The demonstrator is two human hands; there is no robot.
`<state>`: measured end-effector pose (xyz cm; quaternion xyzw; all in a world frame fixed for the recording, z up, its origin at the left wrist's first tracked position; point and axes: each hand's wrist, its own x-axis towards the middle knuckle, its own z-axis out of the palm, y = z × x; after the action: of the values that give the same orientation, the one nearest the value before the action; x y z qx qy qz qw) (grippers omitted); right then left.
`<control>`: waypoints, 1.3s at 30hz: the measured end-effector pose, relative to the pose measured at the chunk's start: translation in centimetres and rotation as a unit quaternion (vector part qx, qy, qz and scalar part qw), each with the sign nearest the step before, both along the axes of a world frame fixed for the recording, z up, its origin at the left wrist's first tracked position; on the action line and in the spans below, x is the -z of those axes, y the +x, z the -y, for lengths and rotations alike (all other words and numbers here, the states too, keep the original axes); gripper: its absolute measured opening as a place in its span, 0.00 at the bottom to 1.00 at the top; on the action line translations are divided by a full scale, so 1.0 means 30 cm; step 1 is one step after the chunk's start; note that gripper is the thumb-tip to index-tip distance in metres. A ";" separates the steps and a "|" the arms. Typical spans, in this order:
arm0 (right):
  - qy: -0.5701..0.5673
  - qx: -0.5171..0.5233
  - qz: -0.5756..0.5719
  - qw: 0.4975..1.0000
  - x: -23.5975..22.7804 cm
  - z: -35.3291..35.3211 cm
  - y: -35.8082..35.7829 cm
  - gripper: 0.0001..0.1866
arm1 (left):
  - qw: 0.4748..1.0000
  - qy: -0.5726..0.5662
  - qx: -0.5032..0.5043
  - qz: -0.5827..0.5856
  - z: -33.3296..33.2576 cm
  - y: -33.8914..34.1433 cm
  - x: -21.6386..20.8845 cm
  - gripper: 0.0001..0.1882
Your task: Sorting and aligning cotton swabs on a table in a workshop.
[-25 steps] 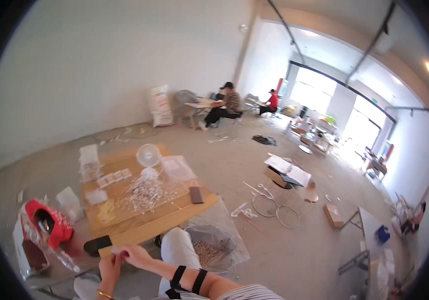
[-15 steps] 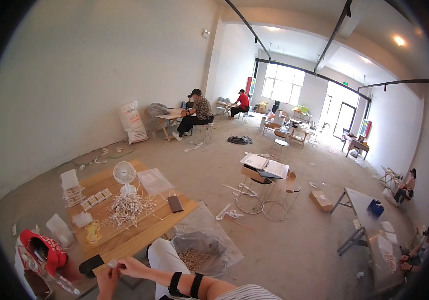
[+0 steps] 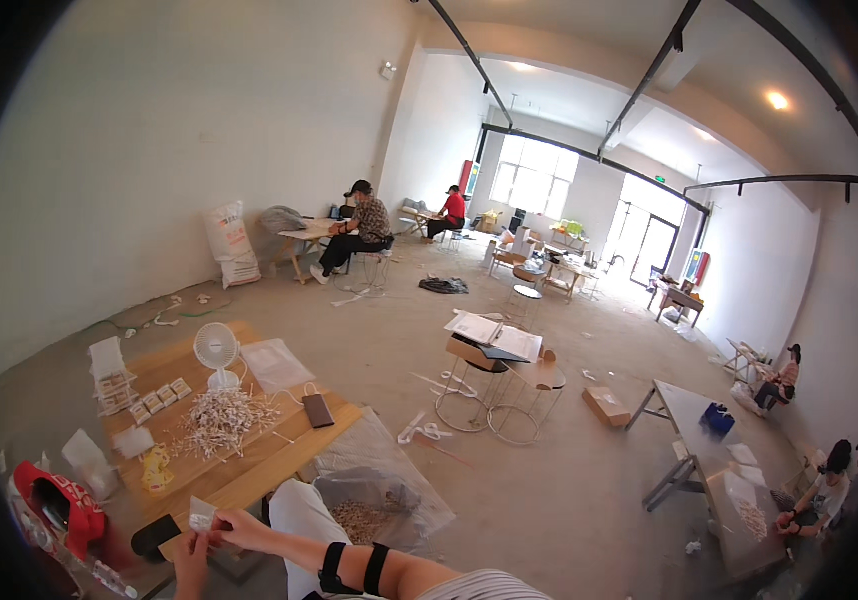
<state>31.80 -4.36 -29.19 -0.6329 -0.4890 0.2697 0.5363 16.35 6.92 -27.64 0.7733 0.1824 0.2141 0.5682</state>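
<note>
Both my hands are together at the near edge of the wooden table, holding up a small clear plastic bag. My left hand pinches it from below, and my right hand grips its right side with closed fingers. What the bag contains is too small to tell. Close by lies a dark flat object. On the table a loose heap of short, thin white-and-brown sticks is piled before a white fan. Left of it sit several small filled packs and a yellow paper piece.
A brown power bank and a flat clear bag lie on the table. Below its right side stands an open plastic bag of sticks. A red cap is at the left. Other people sit at tables farther off.
The whole view has shifted, so the room sits farther left in it. The small plastic bag now stands up more visibly between my hands. Another person shows at the right edge.
</note>
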 end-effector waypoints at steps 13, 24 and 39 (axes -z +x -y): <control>0.015 0.085 0.088 0.992 -0.076 0.083 0.050 0.08 | 0.888 0.450 -0.086 0.032 0.105 0.049 -0.151 0.38; -0.020 0.002 -0.111 0.994 -0.091 0.078 0.057 0.08 | 0.915 0.387 -0.080 0.074 0.079 0.057 -0.106 0.45; -0.054 -0.094 -0.142 0.984 -0.081 0.077 0.028 0.09 | 0.914 0.388 -0.114 0.042 0.094 -0.005 -0.099 0.33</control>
<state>32.63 -6.68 -26.76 -0.5673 -0.4500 0.4316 0.5379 16.21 4.10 -24.68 0.8971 0.1481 0.3635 0.2027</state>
